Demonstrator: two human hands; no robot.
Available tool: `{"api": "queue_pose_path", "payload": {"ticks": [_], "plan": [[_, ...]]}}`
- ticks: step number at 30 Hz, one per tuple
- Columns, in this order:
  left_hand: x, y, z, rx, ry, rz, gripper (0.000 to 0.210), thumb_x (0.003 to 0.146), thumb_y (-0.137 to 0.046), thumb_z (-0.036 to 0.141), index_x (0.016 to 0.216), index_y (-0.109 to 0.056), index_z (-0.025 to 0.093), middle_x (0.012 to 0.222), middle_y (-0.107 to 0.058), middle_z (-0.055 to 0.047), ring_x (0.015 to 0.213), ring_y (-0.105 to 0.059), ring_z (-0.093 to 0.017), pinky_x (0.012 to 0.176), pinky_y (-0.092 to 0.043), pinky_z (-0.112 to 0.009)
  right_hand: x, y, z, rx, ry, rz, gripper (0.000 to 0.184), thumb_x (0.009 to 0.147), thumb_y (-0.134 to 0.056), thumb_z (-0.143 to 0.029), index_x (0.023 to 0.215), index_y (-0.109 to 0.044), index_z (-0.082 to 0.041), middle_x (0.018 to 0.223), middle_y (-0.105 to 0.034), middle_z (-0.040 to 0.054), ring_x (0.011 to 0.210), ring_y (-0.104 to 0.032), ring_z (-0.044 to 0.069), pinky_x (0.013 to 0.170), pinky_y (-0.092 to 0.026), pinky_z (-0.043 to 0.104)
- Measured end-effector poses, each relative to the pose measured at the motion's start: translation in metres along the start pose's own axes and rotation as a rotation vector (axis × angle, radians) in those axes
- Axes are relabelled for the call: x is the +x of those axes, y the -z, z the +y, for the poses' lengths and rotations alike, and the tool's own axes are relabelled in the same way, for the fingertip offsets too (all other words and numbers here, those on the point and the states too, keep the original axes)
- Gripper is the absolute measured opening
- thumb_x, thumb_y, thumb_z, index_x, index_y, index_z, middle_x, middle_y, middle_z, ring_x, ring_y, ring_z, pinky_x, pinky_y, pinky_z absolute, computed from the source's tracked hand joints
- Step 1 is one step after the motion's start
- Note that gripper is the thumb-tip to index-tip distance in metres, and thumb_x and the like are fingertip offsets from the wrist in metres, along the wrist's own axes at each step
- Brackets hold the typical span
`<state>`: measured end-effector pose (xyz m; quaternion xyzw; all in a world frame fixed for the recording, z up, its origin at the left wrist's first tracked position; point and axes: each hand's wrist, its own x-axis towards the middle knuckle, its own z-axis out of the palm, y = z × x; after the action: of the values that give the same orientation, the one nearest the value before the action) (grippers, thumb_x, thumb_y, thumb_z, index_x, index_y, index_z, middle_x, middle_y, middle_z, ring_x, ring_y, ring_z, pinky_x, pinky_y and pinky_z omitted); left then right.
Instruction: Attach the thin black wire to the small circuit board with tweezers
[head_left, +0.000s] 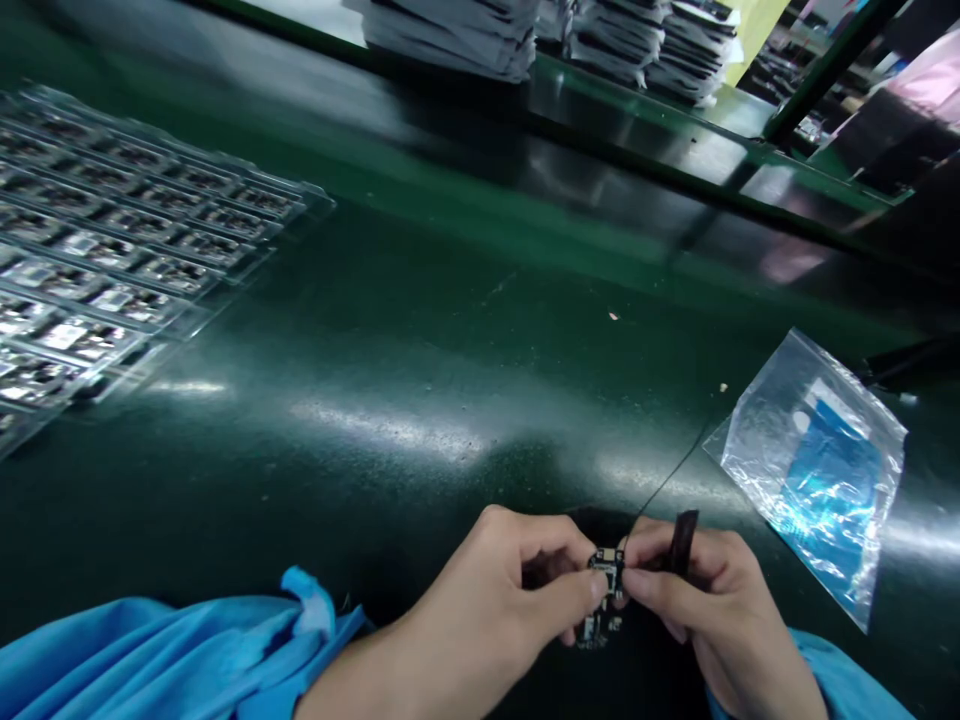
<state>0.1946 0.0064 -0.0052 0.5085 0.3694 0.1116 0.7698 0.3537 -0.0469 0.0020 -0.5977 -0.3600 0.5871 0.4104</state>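
Head view: your left hand [487, 610] and right hand [697, 600] fingers pinch one small circuit board [606, 575] between them (thin black wire [671, 475] runs beyond).

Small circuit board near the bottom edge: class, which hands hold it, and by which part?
Both hands pinch the small circuit board at its upper end: left hand from the left, right hand from the right.

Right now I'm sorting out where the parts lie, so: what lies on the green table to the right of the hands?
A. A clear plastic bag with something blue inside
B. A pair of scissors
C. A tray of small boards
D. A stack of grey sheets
A: the clear plastic bag with blue contents lies on the table right of the right hand; the tray of boards lies far left.
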Motion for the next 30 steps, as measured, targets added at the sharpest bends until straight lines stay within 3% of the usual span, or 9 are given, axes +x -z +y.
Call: {"api": "queue_pose_path", "payload": {"ticks": [3, 6, 15, 20, 26, 30], "plan": [[-0.0007, -0.0032, -0.0022, 0.151, -0.074, 0.054, 0.025, 0.079, -0.048, 0.024, 0.057, -0.054, 0.013, 0.053, -0.048, 0.004, 0.052, -0.043, -0.008, 0.051, -0.031, -0.021, -0.0004, -0.0001, 0.0033, -0.122, 0.137, 0.014, 0.017, 0.069, -0.06, -0.012, 0.053, -0.064, -0.015, 0.051, -0.044, -0.0032, 0.047, -0.035, 0.009, 0.043, -0.021, 0.024], [-0.0015, -0.0041, -0.002, 0.192, -0.101, 0.067, 0.024, 0.079, -0.048, 0.023, 0.058, -0.055, 0.014, 0.052, -0.048, 0.004, 0.051, -0.043, -0.008, 0.051, -0.031, -0.02, -0.0001, 0.001, 0.0036, -0.129, 0.131, 0.008, 0.015, 0.069, -0.06, -0.013, 0.054, -0.063, -0.015, 0.051, -0.045, -0.0029, 0.045, -0.035, 0.009, 0.043, -0.022, 0.024], [0.0002, 0.0008, 0.0023, -0.087, 0.04, -0.036, 0.019, 0.076, -0.053, 0.025, 0.063, -0.059, 0.012, 0.056, -0.052, 0.003, 0.054, -0.048, -0.009, 0.056, -0.037, -0.022, -0.0007, -0.0016, -0.0001, 0.045, -0.034, 0.044, 0.013, 0.067, -0.066, -0.017, 0.054, -0.064, -0.015, 0.049, -0.05, -0.0022, 0.042, -0.032, 0.007, 0.039, -0.015, 0.022], [0.0026, 0.0022, 0.004, -0.305, 0.113, -0.068, 0.016, 0.073, -0.058, 0.023, 0.069, -0.063, 0.009, 0.066, -0.06, -0.001, 0.054, -0.051, -0.008, 0.056, -0.043, -0.022, 0.0007, -0.0006, -0.0014, 0.173, -0.12, -0.014, 0.01, 0.069, -0.065, -0.018, 0.062, -0.071, -0.016, 0.054, -0.058, 0.0006, 0.038, -0.032, 0.004, 0.038, -0.015, 0.021], [0.0021, 0.0023, 0.0058, -0.371, 0.092, -0.059, 0.013, 0.074, -0.058, 0.017, 0.068, -0.065, 0.008, 0.062, -0.061, 0.001, 0.054, -0.051, -0.006, 0.055, -0.043, -0.018, 0.0007, 0.0009, -0.0026, 0.17, -0.151, -0.022, 0.007, 0.066, -0.067, -0.017, 0.06, -0.07, -0.016, 0.053, -0.058, 0.0008, 0.04, -0.03, 0.004, 0.039, -0.014, 0.021], [0.0024, 0.0027, 0.0055, -0.371, 0.087, -0.059, 0.013, 0.074, -0.059, 0.016, 0.066, -0.065, 0.009, 0.06, -0.059, 0.003, 0.053, -0.051, -0.006, 0.055, -0.042, -0.017, 0.0004, 0.0001, -0.0024, 0.173, -0.161, -0.009, 0.005, 0.065, -0.069, -0.019, 0.065, -0.073, -0.017, 0.054, -0.057, 0.0013, 0.042, -0.036, 0.007, 0.038, -0.015, 0.02]]}}
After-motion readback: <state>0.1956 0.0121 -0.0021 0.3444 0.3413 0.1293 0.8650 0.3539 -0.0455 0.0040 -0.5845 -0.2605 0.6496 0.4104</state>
